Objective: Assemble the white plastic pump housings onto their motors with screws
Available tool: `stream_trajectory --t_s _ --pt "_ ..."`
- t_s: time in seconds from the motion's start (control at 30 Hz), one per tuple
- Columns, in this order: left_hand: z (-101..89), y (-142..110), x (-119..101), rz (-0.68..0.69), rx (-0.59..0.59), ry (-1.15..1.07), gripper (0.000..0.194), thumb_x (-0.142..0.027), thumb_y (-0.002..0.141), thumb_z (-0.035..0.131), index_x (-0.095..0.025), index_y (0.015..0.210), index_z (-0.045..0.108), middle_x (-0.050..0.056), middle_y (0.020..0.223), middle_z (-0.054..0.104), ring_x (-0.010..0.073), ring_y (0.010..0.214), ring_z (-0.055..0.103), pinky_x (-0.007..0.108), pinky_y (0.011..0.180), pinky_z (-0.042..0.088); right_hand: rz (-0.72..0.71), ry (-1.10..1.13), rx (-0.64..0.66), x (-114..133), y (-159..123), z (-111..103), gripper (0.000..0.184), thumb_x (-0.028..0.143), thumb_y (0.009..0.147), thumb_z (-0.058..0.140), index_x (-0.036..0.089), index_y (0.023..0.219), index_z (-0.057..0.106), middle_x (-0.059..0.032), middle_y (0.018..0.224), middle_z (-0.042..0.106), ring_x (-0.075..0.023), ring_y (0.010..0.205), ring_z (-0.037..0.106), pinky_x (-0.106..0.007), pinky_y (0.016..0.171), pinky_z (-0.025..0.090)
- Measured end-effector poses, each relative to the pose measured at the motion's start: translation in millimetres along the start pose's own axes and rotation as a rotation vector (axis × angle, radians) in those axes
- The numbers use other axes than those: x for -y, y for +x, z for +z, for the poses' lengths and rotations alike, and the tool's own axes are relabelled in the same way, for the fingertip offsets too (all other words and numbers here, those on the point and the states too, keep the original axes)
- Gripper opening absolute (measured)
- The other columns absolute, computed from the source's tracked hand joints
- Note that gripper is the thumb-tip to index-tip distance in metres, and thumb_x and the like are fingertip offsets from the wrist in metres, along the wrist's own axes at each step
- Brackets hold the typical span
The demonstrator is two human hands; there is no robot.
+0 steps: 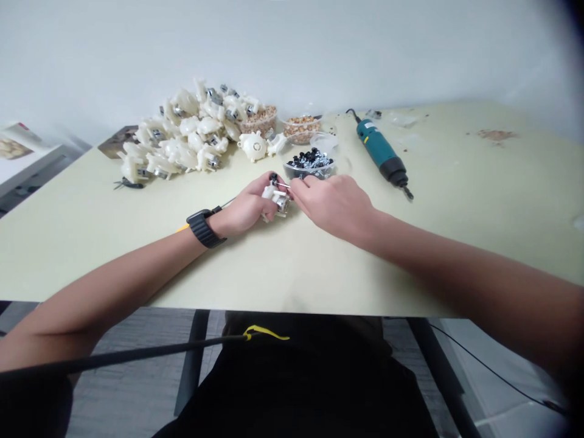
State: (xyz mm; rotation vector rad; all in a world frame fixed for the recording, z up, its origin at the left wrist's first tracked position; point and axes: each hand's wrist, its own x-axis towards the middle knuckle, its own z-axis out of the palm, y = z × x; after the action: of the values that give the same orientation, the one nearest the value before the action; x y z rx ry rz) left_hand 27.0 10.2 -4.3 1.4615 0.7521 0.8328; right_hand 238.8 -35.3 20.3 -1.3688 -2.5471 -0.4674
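My left hand [250,210] is closed around a small white plastic housing [274,196] with a silvery metal part on its near side. A small black piece [273,177] sits at the top of the housing, by my left fingertips. From the right, my right hand [335,201] pinches a thin metal rod [283,185] that reaches toward the black piece. Its far end is hidden by my fingers. Just behind my hands stands a clear plastic tub [303,172] of black pieces and silvery screws.
Many white housings [182,143] are heaped at the back left, with dark-handled pliers [130,184] beside them. Two tubs of small brownish parts [301,129] stand near the wall. A teal electric screwdriver [381,152] lies to the right. The table's front edge [292,309] is close to my body.
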Motion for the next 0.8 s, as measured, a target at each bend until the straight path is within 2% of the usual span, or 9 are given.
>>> stream_trajectory --t_s 0.13,0.3,0.37,0.47,0.57,0.63,0.7,0.73,0.8 --pt "-1.6 1.6 0.8 0.041 0.022 0.097 0.043 -0.005 0.054 0.064 -0.02 0.094 0.056 -0.002 0.083 0.061 0.0123 0.07 0.052 0.027 0.058 0.038 0.076 0.291 0.022 -5.3 4.0 0.5 0.036 0.032 0.115 0.043 0.016 0.095 0.069 -0.0057 0.075 0.064 -0.0174 0.064 0.049 -0.035 0.061 0.021" --pt "-1.1 3.8 6.0 0.065 0.017 0.161 0.046 -0.007 0.057 0.066 -0.021 0.099 0.054 -0.003 0.08 0.061 0.0115 0.065 0.051 0.026 0.053 0.035 0.179 0.733 0.076 -9.8 9.6 -0.3 0.043 0.025 0.11 0.054 0.02 0.067 0.047 0.0013 0.062 0.048 -0.0122 0.06 0.041 -0.033 0.063 0.027" --pt "-1.0 3.3 6.4 0.072 0.019 0.168 0.046 -0.007 0.058 0.067 -0.022 0.1 0.054 -0.003 0.079 0.061 0.011 0.063 0.051 0.026 0.052 0.034 0.269 0.942 0.165 -11.5 10.0 0.3 0.045 0.029 0.11 0.053 0.021 0.067 0.046 0.0029 0.059 0.043 -0.0109 0.054 0.036 -0.033 0.058 0.025" --pt "-3.1 2.3 5.5 0.075 0.031 0.181 0.043 -0.008 0.061 0.068 -0.022 0.1 0.054 -0.003 0.081 0.063 0.0111 0.062 0.051 0.026 0.052 0.035 0.447 1.27 0.374 -14.6 9.1 2.1 0.04 0.04 0.11 0.054 0.024 0.074 0.05 0.0055 0.057 0.039 -0.0096 0.044 0.026 -0.033 0.049 0.016" --pt "-6.2 3.4 5.8 0.1 0.035 0.227 0.043 -0.006 0.061 0.069 -0.022 0.1 0.057 -0.001 0.085 0.065 0.0125 0.067 0.054 0.027 0.055 0.038 0.522 1.412 0.488 -16.6 9.7 4.6 0.037 0.044 0.106 0.062 0.026 0.076 0.051 0.0063 0.055 0.034 -0.0093 0.042 0.021 -0.032 0.046 0.009" --pt "-5.6 5.6 7.4 0.113 0.01 0.231 0.044 -0.005 0.059 0.068 -0.022 0.099 0.058 -0.001 0.085 0.065 0.0127 0.068 0.054 0.027 0.056 0.038 0.536 1.457 0.466 -16.4 11.3 6.5 0.039 0.044 0.105 0.065 0.026 0.073 0.051 0.0068 0.054 0.03 -0.0092 0.044 0.018 -0.032 0.046 0.008" --pt "-1.3 7.7 8.8 0.12 -0.03 0.169 0.045 -0.006 0.058 0.067 -0.022 0.098 0.055 -0.001 0.088 0.066 0.0129 0.069 0.054 0.028 0.057 0.038 0.546 1.486 0.375 -15.7 12.7 8.3 0.042 0.047 0.106 0.063 0.025 0.072 0.052 0.0066 0.055 0.03 -0.0094 0.047 0.016 -0.032 0.047 0.011" --pt "2.1 8.1 9.1 0.125 -0.057 0.122 0.045 -0.006 0.058 0.068 -0.022 0.097 0.054 0.0 0.091 0.067 0.0132 0.071 0.056 0.028 0.058 0.039 0.535 1.475 0.289 -15.3 12.9 9.3 0.043 0.049 0.107 0.062 0.025 0.073 0.054 0.0058 0.057 0.034 -0.0099 0.048 0.019 -0.031 0.047 0.015" --pt "10.1 7.0 8.0 0.133 -0.127 0.019 0.047 -0.006 0.056 0.069 -0.022 0.097 0.052 0.001 0.097 0.067 0.0142 0.077 0.058 0.027 0.061 0.041 0.448 1.376 0.046 -14.5 11.7 11.5 0.038 0.05 0.104 0.068 0.023 0.077 0.06 0.002 0.067 0.05 -0.0115 0.056 0.035 -0.031 0.053 0.03"
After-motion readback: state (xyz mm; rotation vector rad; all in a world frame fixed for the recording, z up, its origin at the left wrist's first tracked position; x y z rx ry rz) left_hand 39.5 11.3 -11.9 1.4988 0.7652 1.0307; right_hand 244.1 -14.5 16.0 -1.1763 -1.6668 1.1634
